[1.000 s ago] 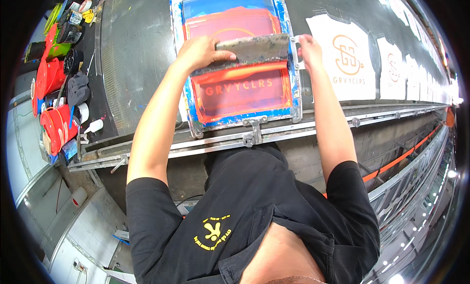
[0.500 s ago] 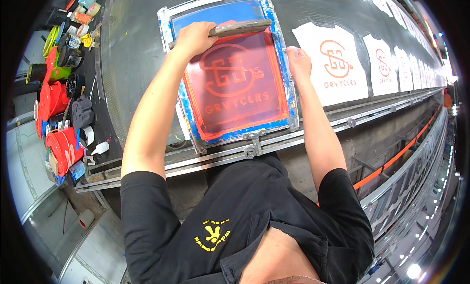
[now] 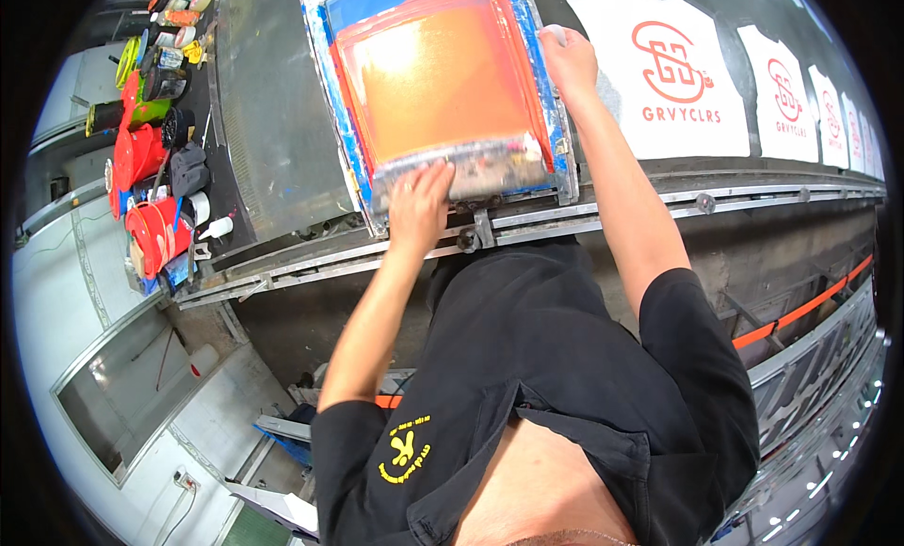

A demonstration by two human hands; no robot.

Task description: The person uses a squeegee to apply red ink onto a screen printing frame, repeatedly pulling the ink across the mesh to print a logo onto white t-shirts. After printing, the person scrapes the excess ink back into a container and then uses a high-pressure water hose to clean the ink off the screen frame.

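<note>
A screen-printing frame [image 3: 330,108] with a blue border lies on the dark printing table in front of me. Glossy orange-red ink [image 3: 443,89] covers most of its mesh. Across the frame's near end sits a wide squeegee [image 3: 499,169], smeared by motion and stained with ink. My left hand [image 3: 421,202] is closed on the squeegee's left part. At the frame's right side my right hand [image 3: 570,61] is closed around the edge. Whatever lies under the screen is hidden by the ink.
White shirt panels [image 3: 692,132] with red-orange prints lie in a row to the right. A metal rail [image 3: 640,205] runs along the table's near edge. Red buckets [image 3: 155,235], tape rolls and a white squeeze bottle [image 3: 218,228] crowd the left side.
My left hand has drawn the squeegee from the frame's far end to its near end. Bright orange ink now covers the design seen through the mesh. My right hand stays on the frame.
</note>
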